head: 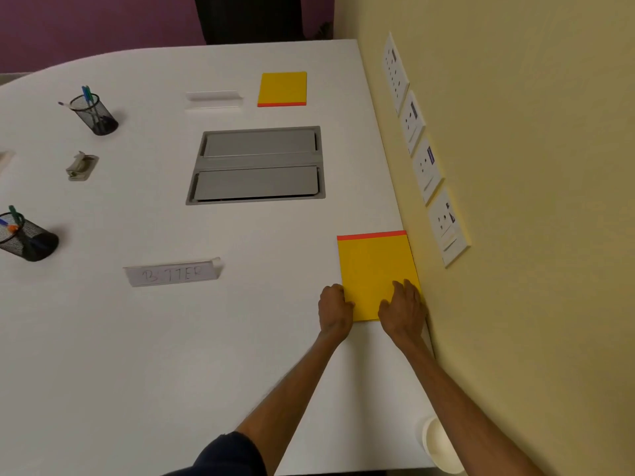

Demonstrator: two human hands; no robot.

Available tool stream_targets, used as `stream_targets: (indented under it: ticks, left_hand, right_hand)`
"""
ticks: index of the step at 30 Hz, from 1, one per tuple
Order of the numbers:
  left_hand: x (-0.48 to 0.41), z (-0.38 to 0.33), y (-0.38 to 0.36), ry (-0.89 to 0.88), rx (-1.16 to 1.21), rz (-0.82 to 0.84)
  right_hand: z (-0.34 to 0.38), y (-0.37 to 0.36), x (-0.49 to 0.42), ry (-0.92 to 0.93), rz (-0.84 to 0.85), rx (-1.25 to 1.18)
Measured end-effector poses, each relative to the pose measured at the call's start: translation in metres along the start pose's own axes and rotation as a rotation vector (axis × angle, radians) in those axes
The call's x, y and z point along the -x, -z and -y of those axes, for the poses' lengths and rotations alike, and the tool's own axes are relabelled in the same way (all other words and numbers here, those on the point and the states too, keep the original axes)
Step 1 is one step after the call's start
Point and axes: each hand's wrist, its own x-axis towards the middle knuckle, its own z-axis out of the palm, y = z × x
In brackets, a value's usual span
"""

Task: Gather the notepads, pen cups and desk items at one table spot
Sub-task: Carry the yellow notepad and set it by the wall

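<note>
A yellow notepad with an orange top strip (372,266) lies at the table's right edge, against the wall. My left hand (335,310) grips its lower left edge with curled fingers. My right hand (403,310) holds its lower right corner, fingers bent over the pad. A second yellow notepad (282,88) lies at the far side. Two black mesh pen cups hold pens, one far left (94,113) and one at the left edge (27,237). A small grey hole punch (80,165) sits between them. Two clear name plates lie flat, one marked in pen (171,273) and one blank (213,99).
A grey cable box with two lids (257,164) is set into the white table (137,355). A white paper cup (439,444) stands near the front right corner. Socket plates (426,170) line the yellow wall on the right.
</note>
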Motion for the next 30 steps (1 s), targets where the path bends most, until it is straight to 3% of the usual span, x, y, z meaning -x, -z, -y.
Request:
stream_targets:
  ticks: [7,12,22,30]
  left_hand:
    - [0.004,0.004,-0.001,-0.031,-0.03,0.038]
    - [0.018,0.001,0.014,-0.156,-0.196,0.099]
    - [0.054,-0.024,0.096,-0.415,-0.311,-0.097]
    - [0.095,-0.019,0.208,-0.314,-0.378,-0.292]
  right_hand:
    - [-0.009,-0.003,0.003,0.037,0.019,0.008]
    - [-0.003,0.011,0.005,0.034,0.079,0.027]
    - [0.053,0.056,0.016,0.253,-0.04,-0.174]
    - [0.159,0.096,0.059,0.477,-0.06,-0.327]
